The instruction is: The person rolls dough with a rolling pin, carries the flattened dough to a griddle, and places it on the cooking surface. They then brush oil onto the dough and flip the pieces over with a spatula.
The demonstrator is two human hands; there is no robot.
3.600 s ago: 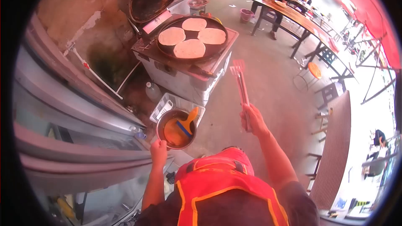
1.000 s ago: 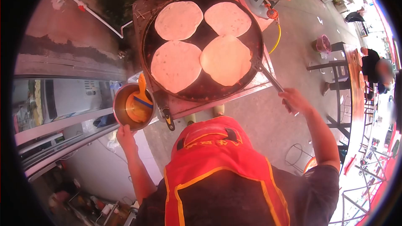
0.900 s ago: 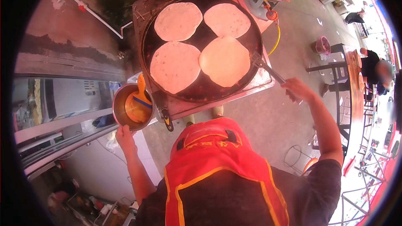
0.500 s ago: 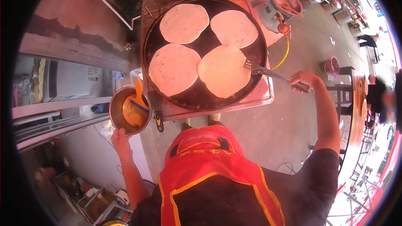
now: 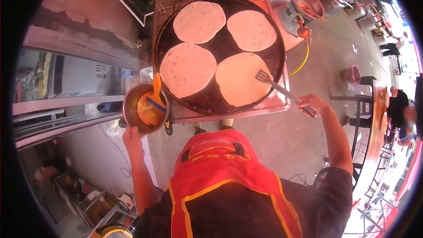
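My left hand (image 5: 134,140) grips the edge of a round metal bowl (image 5: 128,111) beside the griddle's near left. Inside it are yellowish liquid and a brush (image 5: 157,87) with an orange handle leaning on the rim. With its fingers closed round the handle, my right hand (image 5: 312,104) holds a slotted spatula (image 5: 285,91). The spatula's head lies over the right part of the near right flatbread (image 5: 235,79). That flatbread looks yellower than the near left one (image 5: 188,70), the far left one (image 5: 199,22) and the far right one (image 5: 251,31). All lie on a round black griddle (image 5: 221,47).
A gas cylinder (image 5: 287,17) with a metal bowl (image 5: 308,1) on top stands right of the griddle, with a yellow hose (image 5: 301,65). A pink basket (image 5: 352,75) and a wooden table (image 5: 378,105) are farther right, near a person (image 5: 398,108). Metal shelving (image 5: 66,103) is at left.
My right hand has moved left and nearer to me, and the spatula's head has come from the flatbread's edge farther over it. The view has shifted slightly.
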